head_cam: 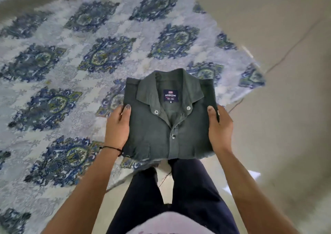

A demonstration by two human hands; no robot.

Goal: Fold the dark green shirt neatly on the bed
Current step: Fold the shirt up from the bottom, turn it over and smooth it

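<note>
Green woven cloth lies pinched under two thumbs: the left thumb (126, 110) and the right thumb (211, 110) press flat on the top face of the dark green shirt (168, 124), and the remaining fingers go underneath it, out of sight. Each hand thus grasps one side edge of the folded bundle, the left hand (117, 129) and the right hand (220, 126) facing each other, palms inward. The shirt is a compact rectangle, collar away from the person, label (171, 96) showing, held over the near corner of the bed (71, 72) and partly above the dark trousers (193, 189); whether it touches the bedsheet cannot be told. It is probably light and limp, so the layers would sag or slide apart unless supported from below at both sides, as now. Both forearms reach forward, roughly parallel, wrists straight, a black thread band (111, 148) on the left wrist
</note>
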